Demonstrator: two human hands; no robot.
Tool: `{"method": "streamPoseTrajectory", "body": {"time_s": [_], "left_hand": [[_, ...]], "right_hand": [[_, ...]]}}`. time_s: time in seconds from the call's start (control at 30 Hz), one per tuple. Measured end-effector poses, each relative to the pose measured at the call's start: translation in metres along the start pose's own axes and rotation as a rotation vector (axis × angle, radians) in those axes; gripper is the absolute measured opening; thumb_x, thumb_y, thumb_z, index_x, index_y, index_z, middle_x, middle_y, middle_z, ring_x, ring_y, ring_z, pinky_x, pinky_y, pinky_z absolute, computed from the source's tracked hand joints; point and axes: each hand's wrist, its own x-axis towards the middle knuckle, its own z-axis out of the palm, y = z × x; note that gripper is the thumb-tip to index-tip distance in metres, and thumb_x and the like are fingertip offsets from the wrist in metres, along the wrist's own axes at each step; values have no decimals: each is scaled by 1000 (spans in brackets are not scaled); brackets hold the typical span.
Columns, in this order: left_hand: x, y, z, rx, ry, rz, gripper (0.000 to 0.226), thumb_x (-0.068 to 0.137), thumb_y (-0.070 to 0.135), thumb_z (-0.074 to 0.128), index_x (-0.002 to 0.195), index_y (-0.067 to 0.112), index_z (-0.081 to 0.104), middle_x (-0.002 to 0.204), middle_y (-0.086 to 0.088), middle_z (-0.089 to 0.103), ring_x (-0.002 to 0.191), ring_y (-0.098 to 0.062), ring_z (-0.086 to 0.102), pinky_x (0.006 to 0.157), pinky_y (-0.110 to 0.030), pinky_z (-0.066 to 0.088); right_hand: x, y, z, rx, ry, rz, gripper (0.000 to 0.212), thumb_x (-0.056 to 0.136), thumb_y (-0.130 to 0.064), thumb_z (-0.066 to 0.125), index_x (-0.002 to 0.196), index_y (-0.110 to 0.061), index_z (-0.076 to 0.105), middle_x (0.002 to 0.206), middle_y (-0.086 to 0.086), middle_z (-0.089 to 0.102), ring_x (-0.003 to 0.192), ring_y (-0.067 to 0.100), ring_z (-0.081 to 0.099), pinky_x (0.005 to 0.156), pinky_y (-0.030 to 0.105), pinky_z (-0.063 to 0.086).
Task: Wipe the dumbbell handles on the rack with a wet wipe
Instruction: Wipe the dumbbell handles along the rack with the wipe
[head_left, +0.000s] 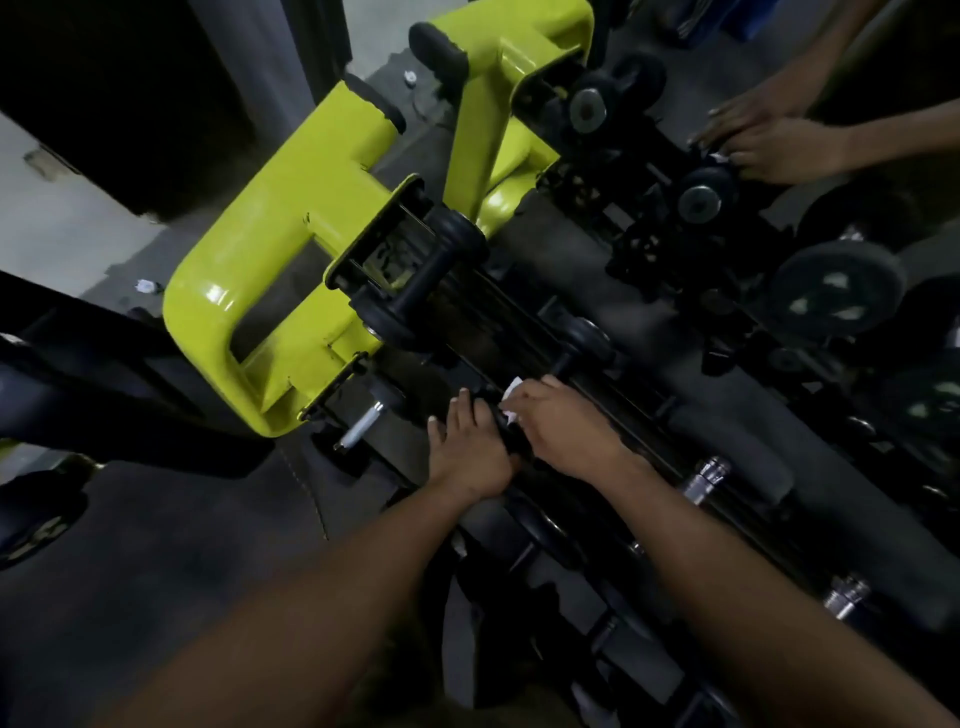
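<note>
Left hand (467, 448): lies on a black dumbbell (506, 434) on the rack (727, 470), fingers spread flat over its end.
Right hand (563, 427): fingers curl around a white wipe (511, 391) and press it on the dumbbell's handle.
Wipe: small and crumpled, peeking out from under the right hand's fingers.
Rack: dark, holds more dumbbells in rows.
Yellow frame (291, 249): stands just to the left of the rack.
Mirror (810, 171): behind the rack, shows both hands again.
</note>
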Motion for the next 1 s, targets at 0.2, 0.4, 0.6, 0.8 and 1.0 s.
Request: {"method": "streamPoseTrajectory", "body": {"time_s": [0.2, 0.4, 0.6, 0.8, 1.0], "left_hand": [[-2, 3, -5, 4, -60, -54, 114, 87, 81, 44, 161, 11, -6, 169, -8, -15, 157, -24, -7, 124, -57, 0], [-4, 3, -8, 8, -74, -51, 114, 86, 82, 43, 161, 13, -9, 169, -8, -15, 157, -25, -5, 123, -59, 0], [-3, 9, -5, 6, -56, -80, 106, 92, 72, 46, 161, 11, -6, 170, -10, -10, 157, -26, -6, 122, -61, -3], [-8, 19, -10, 115, -56, -124, 110, 89, 77, 47, 160, 7, 2, 170, -10, -9, 156, -28, -6, 118, -69, -3], [-10, 25, -14, 155, -67, -179, 110, 87, 78, 49, 160, 8, 6, 170, -10, -6, 157, -28, -4, 117, -71, 0]], "right_hand": [[2, 7, -19, -246, 149, 222, 27, 89, -23, 46, 107, -22, 67, 119, -1, 58, 93, 25, 53, 75, 37, 45], [2, 1, -19, -268, 177, 317, 27, 88, -17, 48, 108, -15, 66, 118, 3, 60, 92, 28, 54, 77, 38, 46], [6, -11, -1, 62, -135, 129, 22, 88, -11, 55, 104, -21, 67, 111, 0, 64, 97, 27, 63, 79, 38, 53], [-1, 5, -20, -280, 105, 132, 30, 88, -20, 57, 115, -23, 67, 113, 0, 67, 98, 28, 58, 79, 39, 43], [-4, 22, -30, -381, 193, 191, 34, 87, -14, 57, 121, -18, 63, 120, -2, 65, 98, 25, 57, 82, 37, 44]]}}
